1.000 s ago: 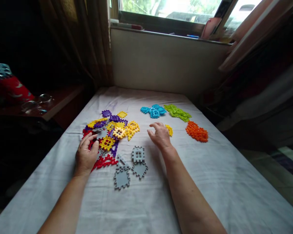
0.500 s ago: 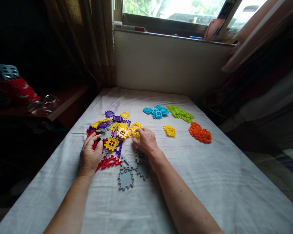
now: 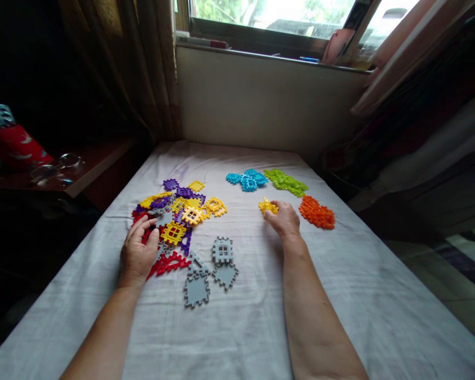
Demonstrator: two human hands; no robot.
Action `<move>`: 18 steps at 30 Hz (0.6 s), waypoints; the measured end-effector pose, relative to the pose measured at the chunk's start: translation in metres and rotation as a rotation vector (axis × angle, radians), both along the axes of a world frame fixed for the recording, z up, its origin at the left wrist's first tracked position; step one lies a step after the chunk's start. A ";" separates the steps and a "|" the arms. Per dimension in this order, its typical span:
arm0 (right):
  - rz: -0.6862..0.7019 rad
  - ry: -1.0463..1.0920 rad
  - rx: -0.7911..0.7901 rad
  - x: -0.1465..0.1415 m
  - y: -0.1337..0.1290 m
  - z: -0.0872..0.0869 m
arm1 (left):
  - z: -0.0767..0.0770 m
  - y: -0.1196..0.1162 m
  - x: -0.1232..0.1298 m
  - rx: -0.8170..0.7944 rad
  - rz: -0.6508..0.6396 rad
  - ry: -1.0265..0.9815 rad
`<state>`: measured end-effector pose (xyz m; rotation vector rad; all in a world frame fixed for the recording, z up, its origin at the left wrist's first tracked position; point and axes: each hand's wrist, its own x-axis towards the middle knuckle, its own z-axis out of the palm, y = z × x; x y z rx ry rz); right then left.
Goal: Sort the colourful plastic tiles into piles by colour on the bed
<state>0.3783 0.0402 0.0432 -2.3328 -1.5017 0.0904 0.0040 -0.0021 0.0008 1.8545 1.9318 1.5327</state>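
We find the work partly complete, judging by how the plastic pieces lie. At the right hand (image 3: 286, 219), thumb and fingers pinch yellow plastic (image 3: 267, 207) just above or against the cloth (image 3: 245, 322); we cannot tell whether this is one piece or several, nor whether it bears on the surface below. The left hand (image 3: 139, 254) is relaxed, neither clenched nor visibly gripping, with its fingers loosely curved over the near left edge of the mixed pile (image 3: 179, 205); we cannot confirm contact. We count three single-colour groups as formed: the blue group (image 3: 249, 181) beyond and to the left of the right hand, the green group (image 3: 286, 182) directly beyond it, and the orange group (image 3: 317, 212) just to its right. We judge the yellow separation to be under way only, since several yellow pieces (image 3: 216, 206) lie in the pile, to the right of the left hand and beyond it. We also list as unseparated the purple pieces (image 3: 186, 243) in that pile and the red pieces (image 3: 169, 263) just beside the left hand. Four gray pieces (image 3: 197, 290) lie apart from the right hand, between the two hands and nearer to us, while other gray plastic sits within the pile
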 end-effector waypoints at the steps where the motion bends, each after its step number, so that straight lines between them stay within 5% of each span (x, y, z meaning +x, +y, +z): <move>1: -0.015 -0.010 -0.024 0.004 -0.001 0.000 | 0.000 0.000 0.000 -0.004 -0.003 0.000; 6: -0.049 -0.028 -0.084 0.009 -0.004 -0.001 | 0.000 -0.001 -0.001 -0.043 -0.001 -0.015; 11: -0.021 -0.042 0.035 -0.008 -0.004 0.007 | -0.003 0.000 -0.001 -0.045 -0.006 -0.049; 18: 0.484 0.053 0.110 -0.090 -0.004 0.010 | 0.002 -0.002 0.007 -0.071 -0.035 -0.131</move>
